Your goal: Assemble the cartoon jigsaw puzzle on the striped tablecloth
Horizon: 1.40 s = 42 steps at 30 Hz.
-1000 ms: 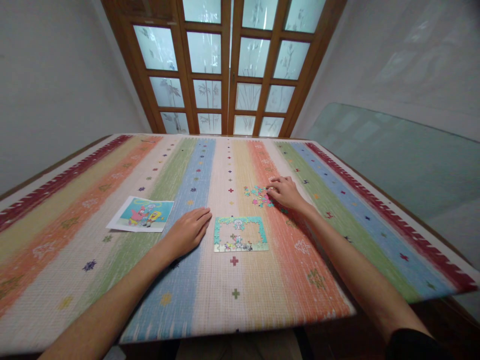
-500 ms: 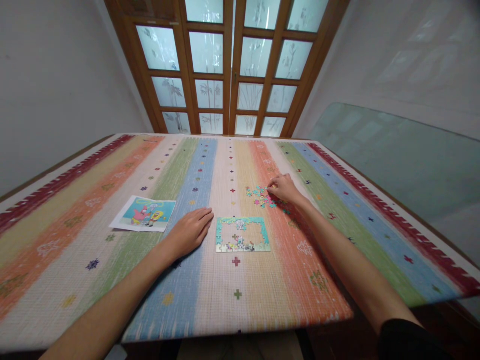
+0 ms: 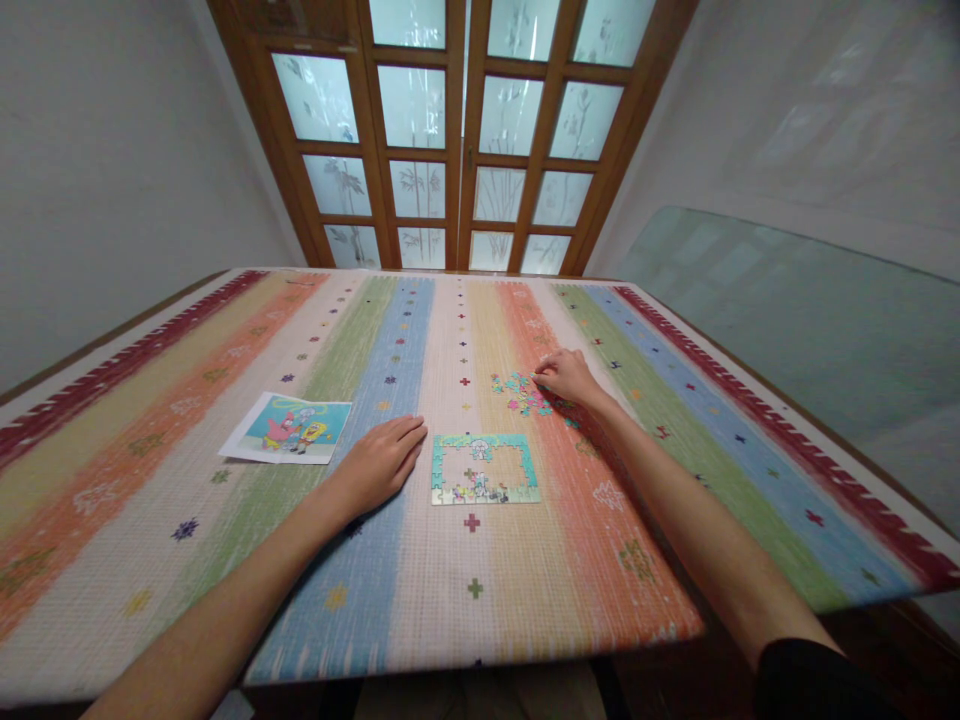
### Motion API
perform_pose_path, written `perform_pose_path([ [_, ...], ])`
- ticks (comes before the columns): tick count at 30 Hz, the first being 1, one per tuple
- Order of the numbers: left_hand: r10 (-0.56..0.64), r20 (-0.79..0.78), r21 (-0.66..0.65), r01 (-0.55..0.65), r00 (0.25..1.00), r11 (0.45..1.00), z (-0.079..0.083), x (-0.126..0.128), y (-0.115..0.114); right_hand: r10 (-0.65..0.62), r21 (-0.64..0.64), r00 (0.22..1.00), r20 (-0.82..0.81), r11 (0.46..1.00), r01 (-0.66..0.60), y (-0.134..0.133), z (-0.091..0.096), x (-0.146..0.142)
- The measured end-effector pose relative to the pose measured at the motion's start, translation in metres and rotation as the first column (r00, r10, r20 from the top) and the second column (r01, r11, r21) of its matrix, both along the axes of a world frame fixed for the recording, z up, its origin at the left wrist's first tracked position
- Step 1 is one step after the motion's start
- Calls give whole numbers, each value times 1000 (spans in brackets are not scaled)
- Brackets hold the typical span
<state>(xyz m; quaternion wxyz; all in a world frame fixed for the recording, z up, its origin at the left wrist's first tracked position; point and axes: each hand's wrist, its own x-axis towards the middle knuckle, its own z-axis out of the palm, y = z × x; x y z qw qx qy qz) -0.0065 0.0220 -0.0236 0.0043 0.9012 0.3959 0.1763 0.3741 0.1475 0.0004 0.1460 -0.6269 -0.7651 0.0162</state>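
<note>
A partly assembled jigsaw puzzle (image 3: 532, 465) lies on the striped tablecloth in front of me. Its border is joined, with some pieces reaching inward at top and bottom, and cloth shows through the middle. My left hand (image 3: 386, 455) rests palm down just left of it, fingers stretched out and holding nothing. Beyond the puzzle to the right is a pile of loose puzzle pieces (image 3: 519, 390). Over that pile's right side, my right hand (image 3: 566, 375) has its thumb and fingers pinched together; anything between the fingertips is too small to make out.
A printed cartoon picture (image 3: 289, 430) lies on the cloth to the left of my left hand. The striped tablecloth (image 3: 442, 610) covers the table, whose near edge is close to me. A glass panel (image 3: 787, 320) leans by the right wall, and wooden glazed doors (image 3: 457, 130) stand behind.
Almost nothing differs. My right hand has stayed at the pile with only a slight shift of the fingers, and my left hand is still in place.
</note>
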Motion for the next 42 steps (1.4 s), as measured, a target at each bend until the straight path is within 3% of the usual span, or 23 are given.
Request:
perform_pose_path([
  [6, 1, -7, 8, -1, 1000, 1000, 1, 1, -1, 59, 13, 998, -10, 998, -59, -1, 2, 0],
  [17, -2, 20, -21, 2, 1000, 1000, 0, -1, 0, -13, 58, 1000, 7, 998, 13, -2, -1, -2],
  [27, -9, 12, -16, 9, 1000, 1000, 0, -1, 0, -46, 5, 989, -144, 999, 47, -6, 6, -4],
  [31, -14, 24, -19, 14, 1000, 1000, -2, -2, 2, 56, 24, 957, -284, 998, -51, -17, 17, -3],
  [36, -14, 23, -7, 14, 1000, 1000, -2, -2, 2, 163, -99, 889, -427, 969, -225, -40, 29, -3],
  [42, -6, 10, -2, 6, 1000, 1000, -1, -2, 2, 118, -224, 772, -624, 920, -321, -85, 29, -1],
])
